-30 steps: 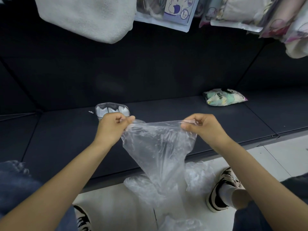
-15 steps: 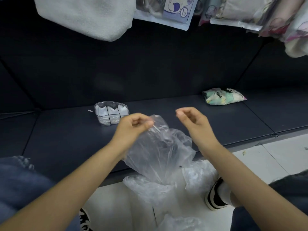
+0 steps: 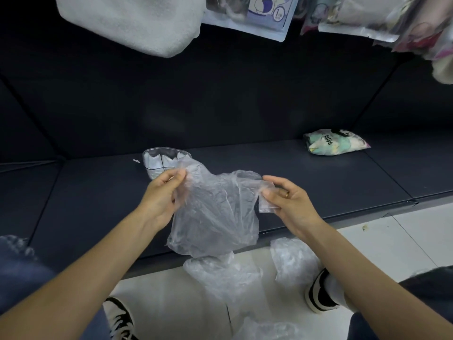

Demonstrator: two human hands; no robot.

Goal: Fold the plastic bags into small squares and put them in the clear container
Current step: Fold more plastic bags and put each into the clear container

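- A person holds a clear bag [image 3: 215,212] in the air above the front edge of a dark shelf [image 3: 306,182].
- The left hand [image 3: 164,192] pinches the bag's upper left edge between thumb and fingers.
- The right hand [image 3: 286,197], a ring on one finger, pinches the upper right corner.
- The container [image 3: 159,163] stands on the shelf just behind the left hand, white folded pieces inside.
- More crumpled bags [image 3: 223,273] lie on the white floor [image 3: 402,241] below, between two black-and-white shoes.
- A printed packet [image 3: 335,142] lies farther right on the shelf.
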